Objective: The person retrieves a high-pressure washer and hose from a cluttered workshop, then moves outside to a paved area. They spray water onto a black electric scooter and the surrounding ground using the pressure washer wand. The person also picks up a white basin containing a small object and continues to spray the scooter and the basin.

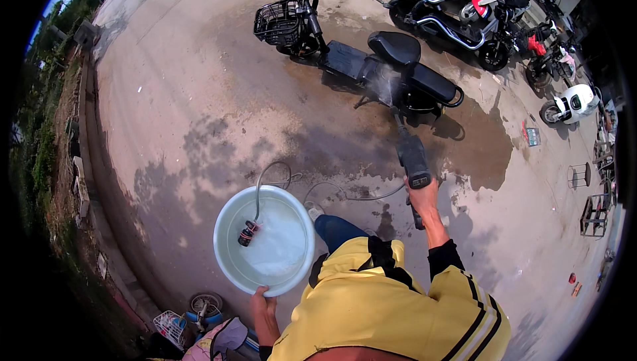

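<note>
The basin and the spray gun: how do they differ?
The basin is pale and round; the spray gun is dark and long. The basin holds liquid; the spray gun is spraying the scooter. Each has a hand on it: the left hand at the basin's rim, the right hand around the spray gun.

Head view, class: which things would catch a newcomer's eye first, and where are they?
First, the black scooter at upper centre, with white spray hitting its side from the black spray gun in the right grip. Next, the pale blue basin of water at lower centre-left, its rim held by the left grip. Then the bright yellow top across the bottom centre.
</note>
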`<action>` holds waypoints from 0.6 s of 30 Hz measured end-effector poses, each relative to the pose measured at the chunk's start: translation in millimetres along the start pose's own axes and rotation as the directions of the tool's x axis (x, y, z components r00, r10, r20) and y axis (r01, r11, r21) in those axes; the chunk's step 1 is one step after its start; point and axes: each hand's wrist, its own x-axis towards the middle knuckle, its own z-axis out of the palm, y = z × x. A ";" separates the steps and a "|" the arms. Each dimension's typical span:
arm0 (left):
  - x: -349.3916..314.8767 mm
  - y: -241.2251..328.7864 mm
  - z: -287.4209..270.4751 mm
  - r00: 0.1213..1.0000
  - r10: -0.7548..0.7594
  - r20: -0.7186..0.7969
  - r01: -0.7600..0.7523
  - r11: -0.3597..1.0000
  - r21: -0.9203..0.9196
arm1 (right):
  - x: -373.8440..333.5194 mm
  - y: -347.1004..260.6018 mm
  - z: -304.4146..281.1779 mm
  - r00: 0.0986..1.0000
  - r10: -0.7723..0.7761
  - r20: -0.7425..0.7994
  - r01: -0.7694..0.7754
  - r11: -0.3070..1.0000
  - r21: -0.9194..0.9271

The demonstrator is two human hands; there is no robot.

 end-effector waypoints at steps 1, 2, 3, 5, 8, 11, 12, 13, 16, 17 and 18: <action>9.2 17.6 -3.7 0.997 -0.037 -0.069 0.036 0.999 -0.012 | 5.1 6.4 15.6 0.984 -0.177 -0.034 0.175 0.982 -0.065; 19.3 37.4 -14.5 0.994 -0.047 -0.094 0.047 0.999 0.001 | 2.3 -22.8 28.9 0.983 -0.181 -0.007 0.180 0.980 -0.084; 28.3 57.5 -26.1 0.991 -0.056 -0.119 0.057 0.998 0.012 | -11.7 -47.5 40.4 0.986 -0.166 0.028 0.168 0.980 -0.104; 43.7 94.1 -2.8 0.997 -0.043 -0.059 0.042 0.999 -0.010 | -10.0 -74.8 90.9 0.995 -0.074 -0.064 0.076 0.996 0.041; 102.1 139.4 -27.0 0.993 -0.093 -0.078 0.086 0.993 -0.081 | -15.8 -135.5 127.3 0.993 -0.112 0.034 0.108 0.990 0.091; 140.6 193.4 -23.6 0.998 -0.056 -0.041 0.054 0.997 -0.051 | -22.9 -200.9 162.1 0.983 -0.175 0.048 0.177 0.983 -0.044; 151.9 214.6 -18.2 0.999 -0.041 -0.032 0.040 0.999 -0.034 | -26.5 -214.9 180.7 0.983 -0.182 -0.024 0.183 0.983 0.033; 163.8 234.6 -18.0 1.000 -0.024 -0.011 0.024 1.000 -0.014 | -33.1 -229.2 200.2 0.979 -0.181 -0.093 0.190 0.976 0.109; 201.5 290.4 -23.3 1.000 -0.004 0.018 0.004 0.999 0.039 | -48.7 -274.8 231.2 0.983 -0.178 -0.035 0.182 0.968 0.173; 219.2 313.8 -20.8 1.000 -0.001 0.019 0.000 0.999 0.053 | -52.8 -293.7 239.1 0.978 -0.210 -0.005 0.209 0.972 0.108; 237.4 338.9 -18.1 1.000 0.002 0.022 -0.004 0.998 0.067 | -56.4 -310.1 252.3 0.971 -0.238 0.025 0.237 0.971 0.042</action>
